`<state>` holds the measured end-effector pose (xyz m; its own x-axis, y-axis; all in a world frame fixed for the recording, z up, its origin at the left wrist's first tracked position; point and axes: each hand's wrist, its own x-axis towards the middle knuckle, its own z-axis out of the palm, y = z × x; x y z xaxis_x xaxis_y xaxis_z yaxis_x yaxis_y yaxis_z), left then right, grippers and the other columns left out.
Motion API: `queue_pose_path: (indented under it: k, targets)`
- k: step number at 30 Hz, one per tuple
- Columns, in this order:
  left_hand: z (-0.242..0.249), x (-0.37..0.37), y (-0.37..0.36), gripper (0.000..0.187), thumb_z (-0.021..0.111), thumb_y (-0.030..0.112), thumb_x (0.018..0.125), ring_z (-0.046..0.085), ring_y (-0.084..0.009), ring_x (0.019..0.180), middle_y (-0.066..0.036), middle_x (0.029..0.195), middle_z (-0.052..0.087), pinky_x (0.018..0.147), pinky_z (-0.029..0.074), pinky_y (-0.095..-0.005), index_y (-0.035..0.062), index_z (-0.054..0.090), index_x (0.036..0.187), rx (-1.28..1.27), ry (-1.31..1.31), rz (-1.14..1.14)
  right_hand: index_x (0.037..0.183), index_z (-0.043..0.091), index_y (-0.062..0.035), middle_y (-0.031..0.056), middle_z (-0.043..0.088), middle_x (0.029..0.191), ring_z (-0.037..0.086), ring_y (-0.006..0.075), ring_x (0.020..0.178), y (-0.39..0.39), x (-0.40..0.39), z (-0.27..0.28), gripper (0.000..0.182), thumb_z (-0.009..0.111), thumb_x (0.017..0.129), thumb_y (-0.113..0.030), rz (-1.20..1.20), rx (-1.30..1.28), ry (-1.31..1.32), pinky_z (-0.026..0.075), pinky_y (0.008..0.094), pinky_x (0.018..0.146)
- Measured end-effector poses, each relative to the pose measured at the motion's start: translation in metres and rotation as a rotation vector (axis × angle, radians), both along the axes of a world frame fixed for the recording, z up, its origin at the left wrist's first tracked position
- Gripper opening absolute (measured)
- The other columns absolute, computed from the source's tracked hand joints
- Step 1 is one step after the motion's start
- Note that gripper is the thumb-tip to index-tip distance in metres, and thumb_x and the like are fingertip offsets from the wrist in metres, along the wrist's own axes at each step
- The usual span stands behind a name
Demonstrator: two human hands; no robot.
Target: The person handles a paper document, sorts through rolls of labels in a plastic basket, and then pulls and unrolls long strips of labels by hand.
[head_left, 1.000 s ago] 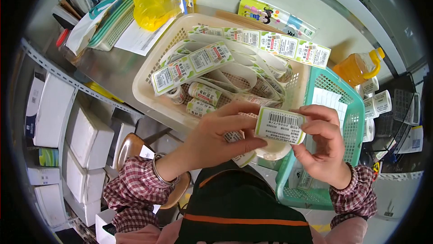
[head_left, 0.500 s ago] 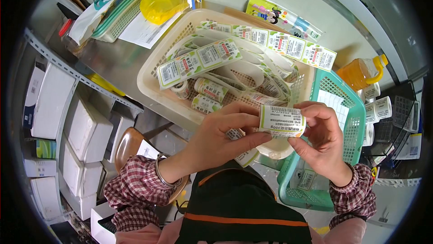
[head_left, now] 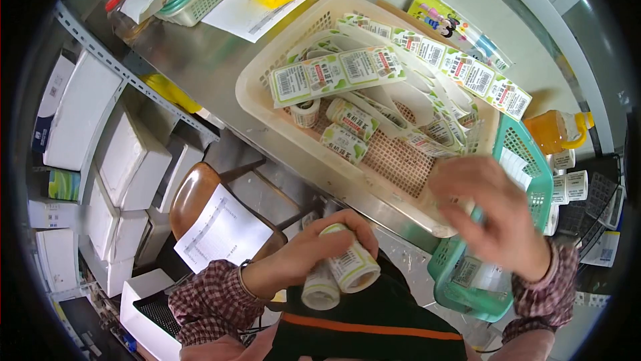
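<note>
Currently, the left hand (head_left: 310, 251) is holding two label rolls (head_left: 352, 264) at the lower middle of the frame, its fingers wrapping around them and its thumb lying across the right-hand one. Both rolls are sitting side by side in that one grasp, presumably leaving the right hand (head_left: 494, 214) free. That hand is hanging at the right of the frame, over the near right corner of the cream basket (head_left: 254, 94) and close to the green basket (head_left: 475, 307). It is blurring; its fingers are bending and its thumb is standing somewhat apart, but I cannot tell whether they are gripping anything or touching a rim.

The held rolls are showing as short white cylinders, their ends tilting down toward the dark apron (head_left: 394, 309). The right-hand one is displaying dark print and green edging; the other is looking paler, its print mostly hiding.

At upper centre, a long label strip (head_left: 481, 82) is lying along the cream basket's far side, and a shorter strip (head_left: 337, 75) is resting across its left part. Loops of labels are filling the space between, probably keeping the tape together. Two printed rolls (head_left: 354, 119) are lying just below the shorter strip.
</note>
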<state>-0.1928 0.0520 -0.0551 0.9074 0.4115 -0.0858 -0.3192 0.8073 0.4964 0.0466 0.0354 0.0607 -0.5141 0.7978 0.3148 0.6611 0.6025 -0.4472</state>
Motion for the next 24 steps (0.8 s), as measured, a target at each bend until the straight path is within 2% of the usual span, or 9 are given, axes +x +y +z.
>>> queue_pose_path:
  k: [2, 5, 8, 9, 10, 15, 19, 22, 24]
  targets:
    - [0.002, -0.007, 0.001, 0.028, 0.055, 0.027, 0.090, 0.053, -0.0158, 0.099, -0.009, 0.107, 0.054, 0.083, 0.044, -0.0272, 0.0052, 0.049, 0.108, -0.144, -0.104, 0.004, 0.096, 0.060, -0.0006, 0.0157, 0.061, 0.084, 0.060, 0.0342, 0.081, 0.026, 0.000, -0.009, 0.016, 0.058, 0.081, -0.007, -0.144, -0.275, 0.008, 0.049, 0.0412, 0.069]
    - [0.012, -0.017, 0.002, 0.023, 0.052, 0.022, 0.092, 0.054, -0.0175, 0.098, -0.009, 0.105, 0.055, 0.083, 0.045, -0.0288, 0.0040, 0.050, 0.105, -0.239, -0.015, 0.043, 0.099, 0.057, 0.0006, 0.0219, 0.059, 0.086, 0.057, 0.0397, 0.080, 0.064, -0.016, -0.042, 0.021, 0.056, 0.080, -0.008, -0.054, -0.252, -0.079, 0.046, 0.0448, 0.069]
    - [-0.007, -0.027, -0.008, 0.020, 0.053, 0.021, 0.092, 0.053, -0.0121, 0.097, -0.005, 0.102, 0.057, 0.085, 0.042, -0.0265, 0.0048, 0.053, 0.104, 0.204, 0.212, 0.169, 0.114, 0.053, 0.0035, 0.0212, 0.060, 0.104, 0.061, 0.0340, 0.093, 0.086, -0.030, -0.058, 0.034, 0.058, 0.083, -0.009, -0.173, -0.345, -0.354, 0.050, 0.0380, 0.077]
    - [-0.019, -0.029, -0.016, 0.019, 0.054, 0.021, 0.091, 0.052, -0.0102, 0.096, -0.003, 0.101, 0.057, 0.085, 0.041, -0.0257, 0.0055, 0.055, 0.102, 0.152, 0.215, 0.191, 0.100, 0.054, 0.0020, 0.0249, 0.057, 0.091, 0.055, 0.0421, 0.086, 0.089, -0.035, -0.069, 0.024, 0.055, 0.081, -0.012, -0.192, -0.308, -0.201, 0.046, 0.0457, 0.073]
    - [-0.032, -0.033, -0.027, 0.018, 0.055, 0.022, 0.091, 0.051, -0.0083, 0.095, -0.001, 0.099, 0.057, 0.085, 0.040, -0.0249, 0.0063, 0.056, 0.100, 0.091, 0.225, 0.220, 0.106, 0.053, 0.0029, 0.0249, 0.058, 0.097, 0.056, 0.0418, 0.087, 0.091, -0.047, -0.067, 0.028, 0.055, 0.083, -0.014, -0.265, -0.431, -0.214, 0.046, 0.0433, 0.075]
    - [-0.070, -0.034, -0.058, 0.018, 0.055, 0.021, 0.091, 0.051, -0.0081, 0.096, -0.002, 0.099, 0.057, 0.085, 0.040, -0.0234, 0.0048, 0.056, 0.099, -0.045, 0.226, 0.365, 0.125, 0.045, 0.0038, 0.0128, 0.061, 0.090, 0.055, 0.0157, 0.075, 0.102, -0.036, -0.098, 0.044, 0.056, 0.086, -0.015, -0.394, -0.489, -0.207, 0.045, 0.0270, 0.067]
    - [-0.086, -0.044, -0.066, 0.018, 0.054, 0.020, 0.092, 0.050, -0.0068, 0.094, -0.001, 0.099, 0.057, 0.083, 0.040, -0.0225, 0.0043, 0.057, 0.098, -0.100, 0.206, 0.430, 0.134, 0.034, 0.0057, 0.0184, 0.049, 0.127, 0.054, 0.0181, 0.107, 0.119, -0.023, -0.099, 0.053, 0.052, 0.088, -0.015, -0.286, -0.641, -0.263, 0.043, 0.0274, 0.089]
    - [-0.095, -0.046, -0.067, 0.019, 0.054, 0.021, 0.092, 0.049, -0.0072, 0.091, -0.001, 0.097, 0.056, 0.081, 0.040, -0.0230, 0.0033, 0.056, 0.100, -0.005, 0.141, 0.593, 0.135, 0.033, 0.0024, 0.0168, 0.049, 0.126, 0.048, 0.0224, 0.115, 0.132, 0.033, -0.116, 0.066, 0.060, 0.083, -0.029, -0.261, -0.643, -0.209, 0.038, 0.0321, 0.096]
    - [-0.095, -0.049, -0.064, 0.020, 0.053, 0.022, 0.092, 0.049, -0.0082, 0.089, -0.001, 0.096, 0.055, 0.080, 0.040, -0.0244, 0.0037, 0.054, 0.100, 0.020, 0.040, 0.629, 0.135, 0.033, 0.0012, 0.0170, 0.049, 0.127, 0.047, 0.0228, 0.116, 0.114, 0.021, -0.111, 0.062, 0.058, 0.086, -0.029, -0.553, -0.573, -0.212, 0.038, 0.0336, 0.097]
